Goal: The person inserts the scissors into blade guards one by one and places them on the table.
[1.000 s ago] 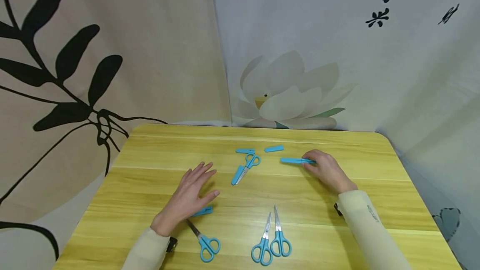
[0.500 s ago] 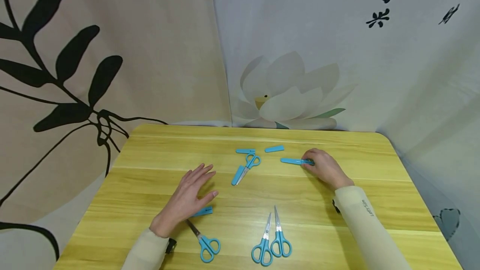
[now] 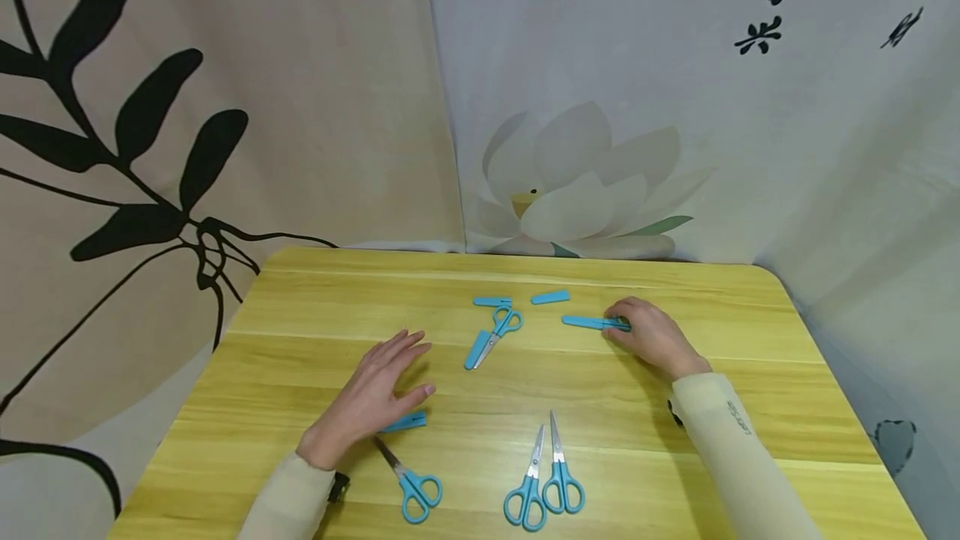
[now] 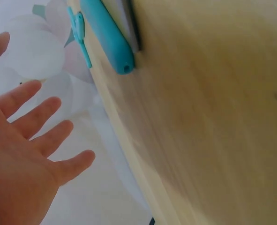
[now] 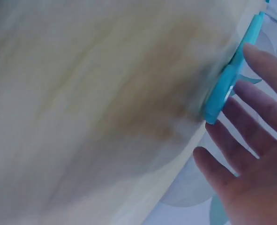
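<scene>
My right hand [image 3: 654,340] pinches scissors in a blue sheath [image 3: 581,322] at the back right of the table. The sheathed end points left, and the fingers mostly hide the other end. Seen edge-on in the right wrist view, the sheathed scissors [image 5: 220,93] lie between thumb and fingers. My left hand [image 3: 375,390] holds nothing, its fingers spread over the left of the table. Beneath it lies a loose blue sheath [image 3: 407,421], partly covered, beside blue-handled scissors [image 3: 418,497]. The left wrist view shows the spread left hand [image 4: 26,154] with a sheath [image 4: 108,37] past it.
Two bare scissors, one left [image 3: 527,490] and one right [image 3: 561,477], lie side by side at front centre. Another pair of scissors [image 3: 504,325] lies farther back, among loose sheaths [image 3: 476,350]. A sheath [image 3: 551,297] rests near the table's back edge, with a printed curtain [image 3: 360,107] behind.
The right hand has turned the sheathed scissors slightly, staying in the same spot. The left hand is almost still. The loose scissors and sheaths have not moved.
</scene>
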### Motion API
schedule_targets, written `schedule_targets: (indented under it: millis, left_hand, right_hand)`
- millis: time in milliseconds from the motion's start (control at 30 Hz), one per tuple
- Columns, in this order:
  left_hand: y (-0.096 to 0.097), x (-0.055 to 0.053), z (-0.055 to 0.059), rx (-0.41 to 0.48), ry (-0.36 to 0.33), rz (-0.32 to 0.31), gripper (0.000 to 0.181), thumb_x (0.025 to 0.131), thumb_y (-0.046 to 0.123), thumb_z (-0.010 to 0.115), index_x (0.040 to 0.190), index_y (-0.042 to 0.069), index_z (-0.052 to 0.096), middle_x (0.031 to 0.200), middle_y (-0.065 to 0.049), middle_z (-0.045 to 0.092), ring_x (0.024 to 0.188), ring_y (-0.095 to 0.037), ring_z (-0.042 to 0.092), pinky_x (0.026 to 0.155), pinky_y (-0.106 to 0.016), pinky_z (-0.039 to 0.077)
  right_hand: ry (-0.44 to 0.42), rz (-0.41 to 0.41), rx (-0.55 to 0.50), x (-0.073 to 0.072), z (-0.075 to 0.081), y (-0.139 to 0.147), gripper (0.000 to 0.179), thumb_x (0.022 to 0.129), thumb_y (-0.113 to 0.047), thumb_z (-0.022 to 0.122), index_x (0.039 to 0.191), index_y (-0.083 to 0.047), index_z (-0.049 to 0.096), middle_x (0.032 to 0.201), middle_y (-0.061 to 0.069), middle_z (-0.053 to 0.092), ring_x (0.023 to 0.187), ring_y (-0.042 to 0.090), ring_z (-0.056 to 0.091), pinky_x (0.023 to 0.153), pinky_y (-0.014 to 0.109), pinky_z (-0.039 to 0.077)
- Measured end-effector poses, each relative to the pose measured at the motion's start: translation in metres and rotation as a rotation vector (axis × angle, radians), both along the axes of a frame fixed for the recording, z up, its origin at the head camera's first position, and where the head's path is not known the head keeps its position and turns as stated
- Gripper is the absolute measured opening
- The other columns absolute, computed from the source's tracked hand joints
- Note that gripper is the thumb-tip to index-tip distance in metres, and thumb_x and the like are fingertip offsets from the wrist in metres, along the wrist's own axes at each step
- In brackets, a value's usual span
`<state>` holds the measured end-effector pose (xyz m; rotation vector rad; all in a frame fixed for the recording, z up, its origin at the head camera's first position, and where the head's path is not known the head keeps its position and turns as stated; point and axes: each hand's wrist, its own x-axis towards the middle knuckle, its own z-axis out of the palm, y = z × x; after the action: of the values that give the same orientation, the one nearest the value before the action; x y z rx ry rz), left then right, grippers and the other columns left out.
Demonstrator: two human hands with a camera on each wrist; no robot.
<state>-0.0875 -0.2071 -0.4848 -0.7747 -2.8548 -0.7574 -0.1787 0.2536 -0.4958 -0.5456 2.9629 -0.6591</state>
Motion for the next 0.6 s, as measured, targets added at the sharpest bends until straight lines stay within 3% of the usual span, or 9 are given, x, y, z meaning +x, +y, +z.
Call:
schedule_targets:
  millis: [333, 600]
  left_hand:
    - [-0.013, 0.008, -0.005, -0.010, -0.076, 0.031, 0.072, 0.093, 0.044, 0.076, 0.149, 0.006, 0.054, 0.162, -0.020, 0.038, 0.148, -0.046, 0.034, 0.114, -0.070, 0.030]
    - [-0.022, 0.011, -0.007, -0.029, -0.068, 0.050, 0.076, 0.091, 0.046, 0.078, 0.151, 0.005, 0.052, 0.164, -0.020, 0.034, 0.149, -0.044, 0.032, 0.114, -0.070, 0.030]
  right_hand:
    - [0.068, 0.007, -0.008, 0.019, 0.014, -0.019, 0.052, 0.100, -0.035, 0.071, 0.140, -0.002, 0.062, 0.148, 0.018, 0.055, 0.142, 0.042, 0.044, 0.110, 0.062, 0.041]
    - [0.138, 0.173, -0.002, 0.027, 0.016, -0.057, 0.062, 0.097, -0.039, 0.073, 0.145, -0.004, 0.058, 0.153, 0.016, 0.052, 0.149, 0.041, 0.036, 0.117, 0.061, 0.034]
